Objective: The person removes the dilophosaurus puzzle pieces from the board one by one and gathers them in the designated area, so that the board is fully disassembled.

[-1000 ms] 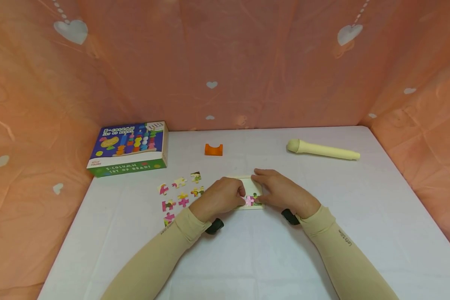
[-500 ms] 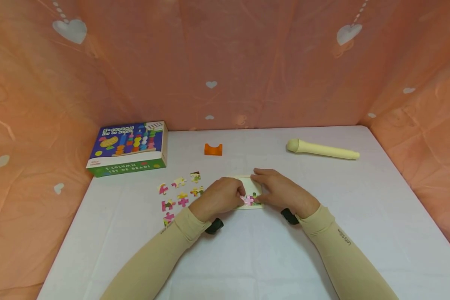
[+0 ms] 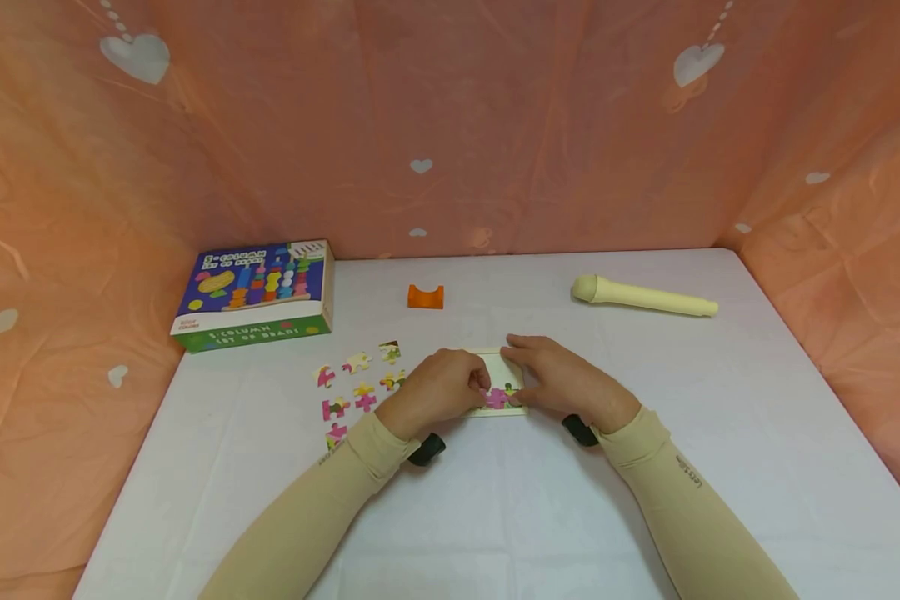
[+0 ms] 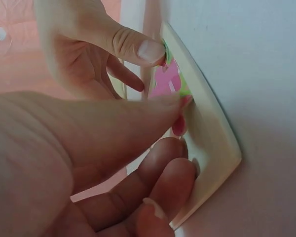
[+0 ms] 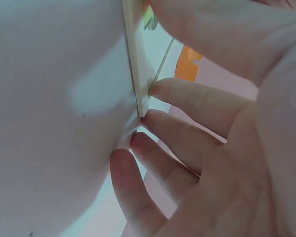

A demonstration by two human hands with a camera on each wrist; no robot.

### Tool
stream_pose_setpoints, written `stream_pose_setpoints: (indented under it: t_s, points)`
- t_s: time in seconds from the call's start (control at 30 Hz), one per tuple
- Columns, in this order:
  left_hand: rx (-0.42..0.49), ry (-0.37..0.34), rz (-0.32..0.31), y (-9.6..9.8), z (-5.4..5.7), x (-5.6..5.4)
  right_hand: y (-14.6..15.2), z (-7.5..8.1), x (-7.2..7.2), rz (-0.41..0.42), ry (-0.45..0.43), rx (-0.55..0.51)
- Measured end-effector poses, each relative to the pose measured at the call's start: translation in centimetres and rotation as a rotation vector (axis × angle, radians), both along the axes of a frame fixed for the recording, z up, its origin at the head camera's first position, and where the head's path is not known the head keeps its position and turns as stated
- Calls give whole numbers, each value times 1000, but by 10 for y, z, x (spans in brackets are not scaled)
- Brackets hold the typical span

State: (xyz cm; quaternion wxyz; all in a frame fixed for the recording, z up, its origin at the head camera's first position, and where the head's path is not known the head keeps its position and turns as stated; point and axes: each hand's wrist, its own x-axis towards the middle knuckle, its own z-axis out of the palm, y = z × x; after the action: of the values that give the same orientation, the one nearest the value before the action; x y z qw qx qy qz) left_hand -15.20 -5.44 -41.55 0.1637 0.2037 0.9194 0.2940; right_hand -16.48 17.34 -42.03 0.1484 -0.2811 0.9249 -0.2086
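A shallow cream puzzle tray [image 3: 499,368] lies between both hands, with pink and green jigsaw pieces [image 3: 497,399] along its near side. My left hand [image 3: 437,385] pinches a pink puzzle piece [image 4: 178,126] low over the tray, beside the ones lying in it; its fingers hide most of that piece. From the other side my right hand [image 3: 566,382] holds the tray, its thumb [image 4: 150,51] on the green end piece. The other fingers [image 5: 187,101] of the right hand reach the tray's outer edge and corner in the right wrist view.
Several loose puzzle pieces [image 3: 364,397] lie in rough rows left of the tray. A bead-set box [image 3: 255,292] stands at the back left. Behind the tray sits an orange curved block [image 3: 426,297]; a pale yellow stick with a rounded head [image 3: 645,297] lies at the back right.
The left fingertips have shifted slightly at the pink piece, and the pink pieces in the tray show less glare. The right hand keeps its place; the view tilts a little.
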Motion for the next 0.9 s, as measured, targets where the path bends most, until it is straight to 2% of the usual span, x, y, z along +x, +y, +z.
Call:
stream_pose_setpoints:
  t_s: [0.13, 0.23, 0.4, 0.7, 0.9]
  points:
    - [-2, 22, 10, 0, 1, 0, 1, 0, 0, -4, -2, 8]
    - [27, -4, 29, -3, 5, -1, 0, 2, 0, -12, -16, 8]
    - [86, -20, 67, -19, 10, 0, -1, 2, 1, -22, -36, 8]
    - [53, 0, 138, -95, 16, 20, -5, 3, 4, -11, -2, 16]
    - [39, -98, 162, -139, 24, 32, -5, 2, 5, -24, -7, 21]
